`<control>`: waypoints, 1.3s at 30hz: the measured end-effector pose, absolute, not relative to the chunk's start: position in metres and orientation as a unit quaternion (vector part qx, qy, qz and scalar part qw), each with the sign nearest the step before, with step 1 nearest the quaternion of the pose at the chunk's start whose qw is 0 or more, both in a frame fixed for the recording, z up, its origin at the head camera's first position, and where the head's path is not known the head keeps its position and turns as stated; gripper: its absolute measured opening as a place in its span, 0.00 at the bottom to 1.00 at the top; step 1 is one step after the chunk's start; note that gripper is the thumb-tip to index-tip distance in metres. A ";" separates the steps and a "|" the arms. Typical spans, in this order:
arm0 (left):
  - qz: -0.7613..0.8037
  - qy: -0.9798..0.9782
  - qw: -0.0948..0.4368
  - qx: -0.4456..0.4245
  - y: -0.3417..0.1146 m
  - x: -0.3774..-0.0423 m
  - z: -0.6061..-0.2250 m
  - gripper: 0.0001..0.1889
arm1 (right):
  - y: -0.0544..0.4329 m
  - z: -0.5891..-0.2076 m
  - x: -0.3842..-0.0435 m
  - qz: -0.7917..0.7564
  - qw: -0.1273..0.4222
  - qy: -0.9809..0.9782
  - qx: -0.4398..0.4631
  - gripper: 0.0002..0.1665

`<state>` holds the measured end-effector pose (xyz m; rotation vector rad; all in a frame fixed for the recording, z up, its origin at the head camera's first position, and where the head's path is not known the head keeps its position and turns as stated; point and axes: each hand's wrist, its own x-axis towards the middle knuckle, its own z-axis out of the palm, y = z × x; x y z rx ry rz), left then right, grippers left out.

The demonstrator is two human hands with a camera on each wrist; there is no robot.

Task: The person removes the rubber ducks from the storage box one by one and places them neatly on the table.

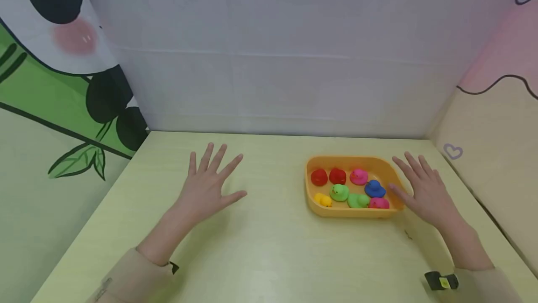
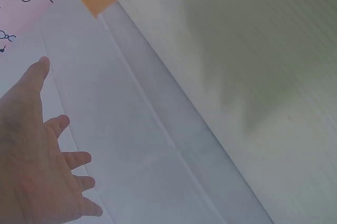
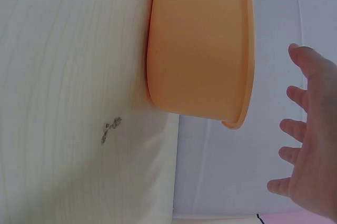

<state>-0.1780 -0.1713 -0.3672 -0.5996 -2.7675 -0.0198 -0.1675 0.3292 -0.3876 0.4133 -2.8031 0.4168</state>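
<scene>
An orange plastic tub (image 1: 349,214) stands on the right half of the table. In it lie small toy ducks: a blue duck (image 1: 375,189), a yellow duck (image 1: 322,200), two green ones with a green duck (image 1: 338,193) at the left, and two pink ones with a pink duck (image 1: 358,176) at the back. Two red toys (image 1: 319,177) sit at its back left. My right hand (image 1: 430,200) hovers beside the tub's right end, fingers spread; the right wrist view shows a gap to the tub's wall (image 3: 200,45). My left hand (image 1: 203,193) hovers over the table's left part, fingers spread, holding nothing.
The pale wooden table (image 1: 269,256) meets a white cloth wall (image 1: 269,88) at the back. Printed side panels (image 1: 496,153) border it left and right. A small dark mark (image 3: 110,128) lies on the tabletop near the tub. A dark strap (image 1: 440,281) circles the right wrist.
</scene>
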 end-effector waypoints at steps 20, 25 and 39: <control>-0.037 -0.907 0.251 -0.336 -0.096 -0.210 -0.356 0.41 | 0.347 -0.406 -0.218 0.243 0.081 -0.956 0.139 0.38; -0.065 -0.892 0.241 -0.376 -0.080 -0.218 -0.361 0.40 | 0.350 -0.409 -0.221 0.297 0.043 -0.943 0.142 0.35; -0.124 -0.875 0.150 -0.443 -0.053 -0.231 -0.389 0.38 | 0.347 -0.436 -0.204 0.347 0.055 -0.926 0.134 0.31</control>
